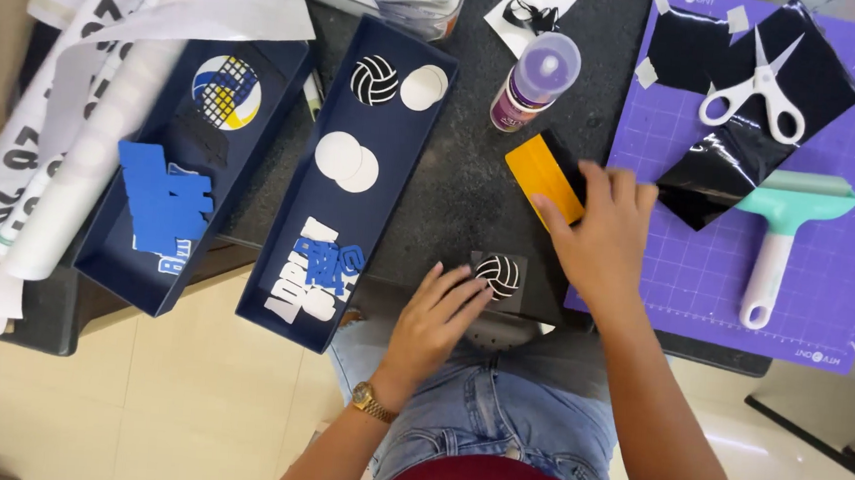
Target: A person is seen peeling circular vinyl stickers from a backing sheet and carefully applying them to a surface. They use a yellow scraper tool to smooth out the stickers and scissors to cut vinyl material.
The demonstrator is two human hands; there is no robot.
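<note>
From the head view, our left hand (434, 321) lies open, fingertips pressing a volleyball sticker (498, 275) at the tabletop's (451, 187) near edge. Our right hand (604, 232) grips a yellow scraper (544, 176) beside the purple mat (847, 259).

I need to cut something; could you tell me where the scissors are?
The white scissors lie at upper right, on black sheet atop the purple cutting mat.
</note>
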